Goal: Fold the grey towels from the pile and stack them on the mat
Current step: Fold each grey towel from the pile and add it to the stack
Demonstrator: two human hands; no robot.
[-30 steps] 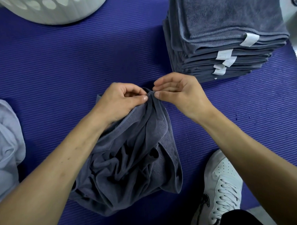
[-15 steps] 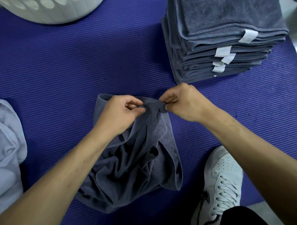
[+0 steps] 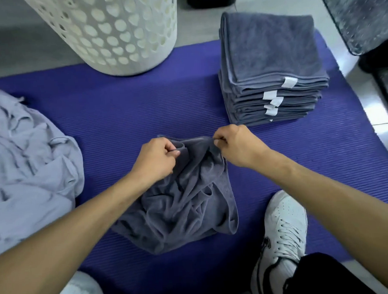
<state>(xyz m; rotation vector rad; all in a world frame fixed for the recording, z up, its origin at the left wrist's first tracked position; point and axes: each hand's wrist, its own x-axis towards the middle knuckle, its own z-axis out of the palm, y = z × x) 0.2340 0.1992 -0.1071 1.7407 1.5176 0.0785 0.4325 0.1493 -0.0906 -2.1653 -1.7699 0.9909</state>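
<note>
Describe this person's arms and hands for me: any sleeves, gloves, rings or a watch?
Both forearms are bare right up to the frame edge, so no sleeves show. The left hand and right hand wear no gloves, and no ring, watch or bracelet is visible on the fingers or wrists.

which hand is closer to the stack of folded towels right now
Right. The right hand pinches the crumpled towel just in front of the folded stack; the left hand grips the same towel farther to the left.
</note>
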